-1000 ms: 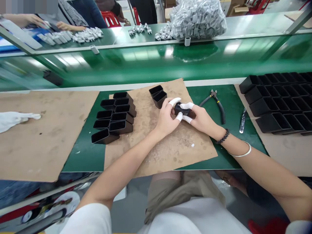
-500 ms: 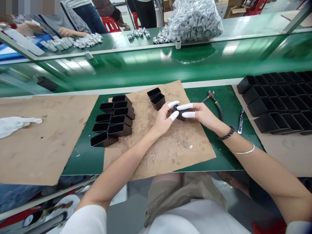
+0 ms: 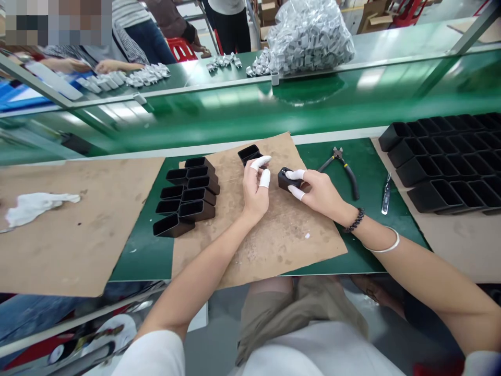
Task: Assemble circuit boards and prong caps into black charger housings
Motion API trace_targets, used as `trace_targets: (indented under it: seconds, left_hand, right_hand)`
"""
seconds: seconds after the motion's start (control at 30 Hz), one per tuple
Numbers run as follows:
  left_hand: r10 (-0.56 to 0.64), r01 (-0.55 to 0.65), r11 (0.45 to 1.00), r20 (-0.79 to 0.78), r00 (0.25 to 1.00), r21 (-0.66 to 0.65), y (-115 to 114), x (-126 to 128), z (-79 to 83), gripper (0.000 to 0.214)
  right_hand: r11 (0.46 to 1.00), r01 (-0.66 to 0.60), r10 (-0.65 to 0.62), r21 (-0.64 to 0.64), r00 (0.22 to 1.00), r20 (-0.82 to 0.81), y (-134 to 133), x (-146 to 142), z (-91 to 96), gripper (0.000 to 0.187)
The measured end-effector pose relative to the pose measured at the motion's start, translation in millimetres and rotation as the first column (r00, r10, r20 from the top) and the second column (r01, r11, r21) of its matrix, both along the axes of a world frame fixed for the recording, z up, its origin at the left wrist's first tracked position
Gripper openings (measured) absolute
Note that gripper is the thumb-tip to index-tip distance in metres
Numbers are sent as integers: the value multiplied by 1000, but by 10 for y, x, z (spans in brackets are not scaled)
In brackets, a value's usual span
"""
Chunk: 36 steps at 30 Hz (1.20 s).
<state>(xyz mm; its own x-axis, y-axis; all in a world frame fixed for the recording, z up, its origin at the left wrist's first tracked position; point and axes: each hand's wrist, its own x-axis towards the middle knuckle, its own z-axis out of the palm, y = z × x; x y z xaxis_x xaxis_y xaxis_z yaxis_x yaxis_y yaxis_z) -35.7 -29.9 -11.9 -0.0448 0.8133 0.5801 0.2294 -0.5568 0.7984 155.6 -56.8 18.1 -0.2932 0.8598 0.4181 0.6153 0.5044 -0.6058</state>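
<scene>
Between the white-covered fingertips of my right hand [image 3: 320, 194] is a small black plastic case [image 3: 285, 181], tilted above the brown cardboard sheet [image 3: 274, 243]. My left hand [image 3: 256, 192], also with white finger cots, is just left of that case and apart from it; its thumb and index finger are separated and nothing shows between them. Behind the left fingers stands a pair of open black cases [image 3: 248, 153], one partly hidden. A cluster of several black open-topped cases [image 3: 195, 211] stands at the cardboard's left edge.
Cutting pliers [image 3: 354, 180] and a small grey-and-black tool [image 3: 386, 196] lie on the green bench to the right. Rows of black cases [image 3: 420, 169] stand farther right. A white glove [image 3: 37, 206] lies at left. Beyond the rail are a bag of grey parts [image 3: 313, 44] and other people.
My left hand has let go of the black case and moved left from it. My right hand keeps hold of the case, now tilted differently. The camera view has shifted slightly.
</scene>
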Motion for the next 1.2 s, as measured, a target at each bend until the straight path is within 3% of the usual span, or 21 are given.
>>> trace_targets:
  seconds: [0.17, 0.27, 0.33, 0.43, 0.5, 0.57, 0.63, 0.7, 0.8, 1.03, 1.1, 1.2]
  left_hand:
    - [-34, 34, 999, -27, 999, 19, -20, 8, 14, 27]
    - [-95, 94, 995, -71, 993, -12, -65, 67, -11, 31]
    - [-149, 143, 988, -123, 981, -57, -108, 129, -34, 53]
    - [-170, 160, 985, -182, 969, -66, -160, 201, -51, 81]
    - [-108, 103, 994, -190, 976, -36, -173, 213, -37, 79]
    - [-34, 34, 999, -186, 982, -2, -170, 197, -2, 70]
    - [7, -1, 999, -185, 983, 33, -165, 170, 45, 65]
    - [15, -2, 998, -186, 982, 70, -167, 148, 95, 60]
    - [7, 16, 993, -192, 981, 119, -192, 138, 157, 58]
    - [-19, 60, 984, -230, 973, 171, -262, 146, 218, 57]
    - [-33, 77, 981, -245, 969, 176, -270, 143, 234, 57]
    - [-42, 93, 981, -281, 959, 172, -276, 143, 256, 57]
  right_hand:
    - [997, 82, -79, 13, 987, -143, 7, 21, 25, 30]
    - [986, 20, -48, -167, 985, -164, 31, 0, 16, 27]
    - [946, 1, -119, -324, 931, -345, 52, -22, 19, 25]
    - [799, -163, -338, -579, 675, -656, 75, -46, 67, 21]
    - [661, -352, -448, -662, 523, -725, 77, -58, 120, 13]
    - [530, -499, -508, -685, 459, -728, 69, -70, 169, 4]
    - [421, -584, -547, -693, 446, -708, 61, -78, 200, 8]
    - [371, -610, -585, -700, 432, -687, 62, -79, 210, 19]
    - [359, -605, -631, -710, 404, -663, 82, -67, 208, 30]
    - [387, -542, -677, -746, 382, -629, 109, -84, 213, 30]
    - [430, -522, -655, -737, 382, -652, 122, -78, 182, 28]
    - [550, -455, -595, -700, 375, -711, 161, -22, 114, 12]
